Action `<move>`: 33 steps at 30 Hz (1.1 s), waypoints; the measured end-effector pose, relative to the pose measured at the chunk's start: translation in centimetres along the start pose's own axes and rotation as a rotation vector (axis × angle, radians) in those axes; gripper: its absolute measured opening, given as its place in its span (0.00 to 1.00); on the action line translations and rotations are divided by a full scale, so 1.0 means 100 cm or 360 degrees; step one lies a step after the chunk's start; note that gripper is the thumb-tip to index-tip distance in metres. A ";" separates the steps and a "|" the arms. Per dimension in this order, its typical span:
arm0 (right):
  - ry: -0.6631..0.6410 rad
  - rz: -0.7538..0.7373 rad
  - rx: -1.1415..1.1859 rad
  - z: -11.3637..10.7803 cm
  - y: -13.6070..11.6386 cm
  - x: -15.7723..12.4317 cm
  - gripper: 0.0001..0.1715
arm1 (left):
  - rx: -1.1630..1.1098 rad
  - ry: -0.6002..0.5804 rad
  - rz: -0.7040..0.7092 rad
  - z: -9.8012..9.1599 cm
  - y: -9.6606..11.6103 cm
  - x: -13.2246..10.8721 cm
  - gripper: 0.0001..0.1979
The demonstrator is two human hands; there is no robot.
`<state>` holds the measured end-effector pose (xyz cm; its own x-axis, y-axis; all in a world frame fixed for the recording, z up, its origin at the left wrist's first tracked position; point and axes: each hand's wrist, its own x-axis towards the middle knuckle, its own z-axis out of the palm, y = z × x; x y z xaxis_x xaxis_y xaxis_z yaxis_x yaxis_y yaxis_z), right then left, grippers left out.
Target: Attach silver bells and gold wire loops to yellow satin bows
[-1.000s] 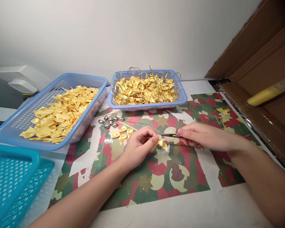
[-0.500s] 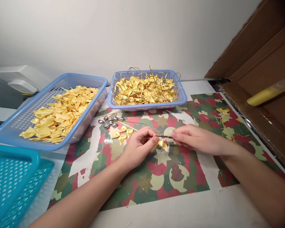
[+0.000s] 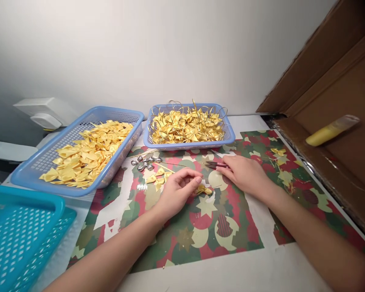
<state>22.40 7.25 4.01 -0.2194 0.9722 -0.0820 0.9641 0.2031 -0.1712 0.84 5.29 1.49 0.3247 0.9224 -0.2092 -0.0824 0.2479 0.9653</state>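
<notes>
My left hand [image 3: 181, 188], its thumb and fingertips pinched, holds a small yellow ribbon bow [image 3: 204, 190] just above the patterned sheet. A thin wire end sticks out to the right of this bow. My right hand [image 3: 243, 174] lies low over the sheet, closed on a slim dark metal tool [image 3: 214, 164] with two pointed tips slightly apart, pliers or scissors. Beyond my left hand rest several loose yellow bows [image 3: 159, 177], a cluster of small silver bells [image 3: 144, 163] and a few thin gold wires [image 3: 173, 163].
A blue basket [image 3: 88, 190] of yellow bows stands at left, another blue basket [image 3: 188, 146] with bows and gold wire loops at the back. Turquoise baskets [image 3: 24, 194] sit front left. A cardboard box [image 3: 319, 77] borders the right, with a yellow tube [image 3: 331, 130]. Scraps lie at right.
My right hand has drawn away from the bow, to the right and down to the sheet, with the tool in it. My left hand stays nearly in place. The view has shifted slightly.
</notes>
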 end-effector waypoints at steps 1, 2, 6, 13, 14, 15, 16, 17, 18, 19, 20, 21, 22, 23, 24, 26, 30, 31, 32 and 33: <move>0.0065 -0.0084 -0.0102 0.004 -0.001 0.001 0.14 | -0.0084 0.0019 -0.0035 0.001 -0.001 0.000 0.17; 0.0130 -0.0161 -0.0159 0.008 -0.001 0.001 0.13 | -0.0168 0.0033 -0.0056 0.001 -0.001 0.001 0.19; 0.0349 -0.0302 -0.0002 0.007 -0.002 -0.003 0.09 | -0.0360 0.0072 -0.0040 0.001 -0.003 0.002 0.22; 0.0154 -0.0478 0.0496 0.007 -0.024 -0.020 0.09 | -0.0325 -0.0019 0.0094 0.000 -0.004 0.000 0.18; 0.0156 -0.0463 0.0483 0.011 -0.027 -0.021 0.06 | -0.0293 -0.0048 0.0103 0.001 -0.003 -0.001 0.17; 0.0156 -0.0447 0.0492 0.015 -0.028 -0.021 0.03 | -0.0260 -0.0068 0.0111 0.002 -0.003 -0.001 0.17; 0.0161 -0.0436 0.0519 0.020 -0.029 -0.020 0.02 | -0.0232 -0.0066 0.0124 0.002 -0.004 -0.002 0.17; 0.0172 -0.0434 0.0558 0.023 -0.029 -0.019 0.03 | -0.0212 -0.0037 0.0150 0.003 -0.004 -0.002 0.16; 0.0185 -0.0448 0.0599 0.025 -0.028 -0.018 0.04 | -0.0189 0.0025 0.0195 0.003 -0.004 -0.002 0.15; 0.0206 -0.0478 0.0635 0.026 -0.027 -0.017 0.04 | -0.0153 0.0107 0.0251 0.003 -0.005 -0.002 0.14; 0.0231 -0.0525 0.0663 0.026 -0.026 -0.016 0.04 | -0.0104 0.0190 0.0311 0.003 -0.006 -0.002 0.12; 0.0259 -0.0583 0.0684 0.024 -0.025 -0.016 0.05 | -0.0044 0.0248 0.0366 0.002 -0.006 -0.001 0.11; 0.0284 -0.0647 0.0701 0.023 -0.025 -0.016 0.06 | 0.0020 0.0261 0.0410 0.001 -0.007 -0.001 0.11; 0.0307 -0.0710 0.0712 0.020 -0.024 -0.016 0.08 | 0.0081 0.0212 0.0439 0.000 -0.008 -0.002 0.11; 0.0330 -0.0767 0.0717 0.018 -0.024 -0.016 0.09 | 0.0136 0.0107 0.0452 0.000 -0.009 -0.002 0.11; 0.0379 -0.0851 0.0697 0.015 -0.025 -0.016 0.10 | 0.0210 -0.0140 0.0459 -0.001 -0.010 -0.004 0.14; 0.0432 -0.0930 0.0646 0.012 -0.027 -0.016 0.10 | 0.0188 -0.0273 0.0497 0.000 -0.011 -0.007 0.16; 0.0441 -0.0945 0.0645 0.013 -0.027 -0.016 0.11 | 0.0177 -0.0230 0.0511 0.000 -0.011 -0.007 0.16; 0.0458 -0.0952 0.0647 0.013 -0.028 -0.016 0.11 | 0.0188 -0.0171 0.0524 0.000 -0.010 -0.007 0.15; 0.0496 -0.0950 0.0647 0.014 -0.028 -0.016 0.10 | 0.0221 -0.0101 0.0536 0.000 -0.010 -0.006 0.13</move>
<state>19.81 4.94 3.29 -0.5726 0.7123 0.4058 0.5531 0.7011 -0.4501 0.68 4.46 0.66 0.3592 0.9242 0.1299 -0.0675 -0.1131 0.9913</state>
